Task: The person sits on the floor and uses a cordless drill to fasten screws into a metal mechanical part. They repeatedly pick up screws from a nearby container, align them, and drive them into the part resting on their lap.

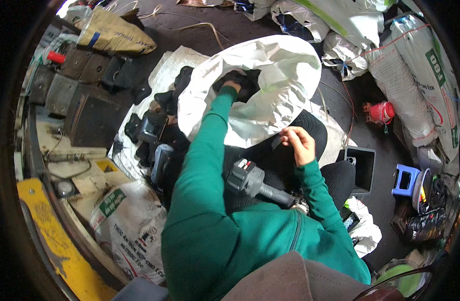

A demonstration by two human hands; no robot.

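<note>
A large white woven sack (285, 65) stands with its mouth wide and its rim rolled outward in front of me. My left hand (232, 84) reaches down inside it, among dark pieces (249, 85) in the sack. Its fingers are hidden there, so what they grip does not show. Just outside the sack's near right rim, my right hand (298, 143) hovers above my knee, fingers loosely bent and slightly apart, with nothing visible in them. Across my lap lies a grey cordless power tool (250, 180) with a dark battery end and a metal head.
Black lumpy pieces (164, 102) lie on a white sheet (174, 65) left of the sack. Metal blocks (62, 95) and a yellow beam (54, 236) line the left side. Full white sacks (400, 75), a red object (380, 113), a black bin (365, 173) and a blue stool (405, 178) stand right.
</note>
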